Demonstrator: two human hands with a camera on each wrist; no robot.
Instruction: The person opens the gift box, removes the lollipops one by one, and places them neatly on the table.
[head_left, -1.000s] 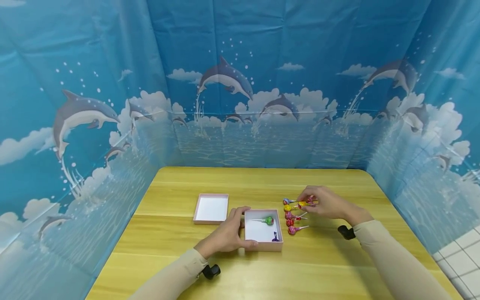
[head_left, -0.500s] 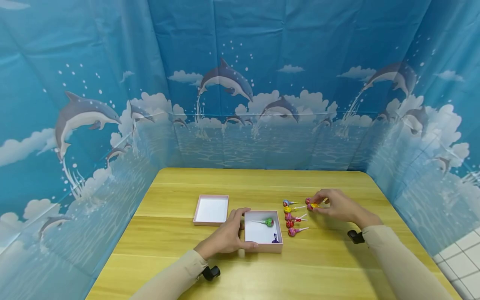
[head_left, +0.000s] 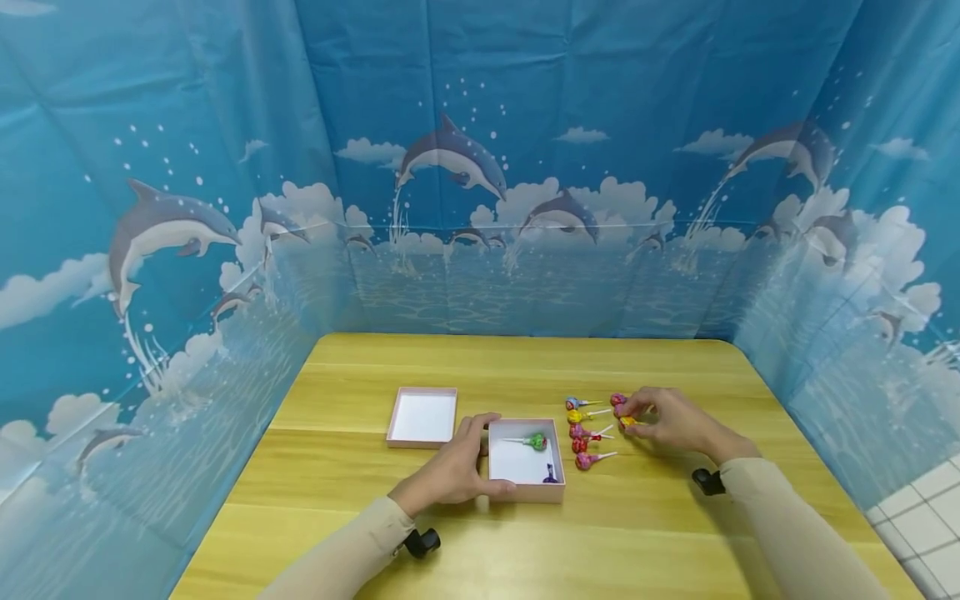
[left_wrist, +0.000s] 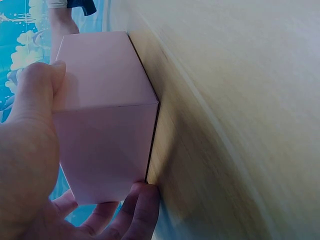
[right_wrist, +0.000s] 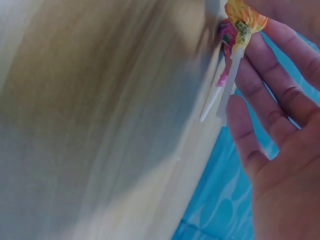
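My left hand (head_left: 453, 471) grips an open pink box (head_left: 536, 494), thumb on its near wall and fingers at the far side. Inside, on the white bottom, lie a green lollipop (head_left: 537, 442) and a purple-wrapped one (head_left: 551, 474). To the right of the box, my right hand (head_left: 678, 421) pinches a yellow-orange lollipop (right_wrist: 243, 25) by its wrapped head, close over the table. A pink lollipop (right_wrist: 228, 35) lies just beyond it in the right wrist view. Several others form a column between box and hand, among them a blue one (head_left: 572, 403) and a yellow one (head_left: 575, 416).
The box's lid (head_left: 423, 417) lies with its white inside up, behind and left of the box. Everything stands on a yellow wood-grain table (head_left: 360, 508). A blue dolphin-print curtain (head_left: 525, 283) surrounds its back and sides.
My right hand has moved right from beside the first column, then slightly toward me, carrying the yellow-orange lollipop to the near end of a second column. The left hand and box have stayed put.
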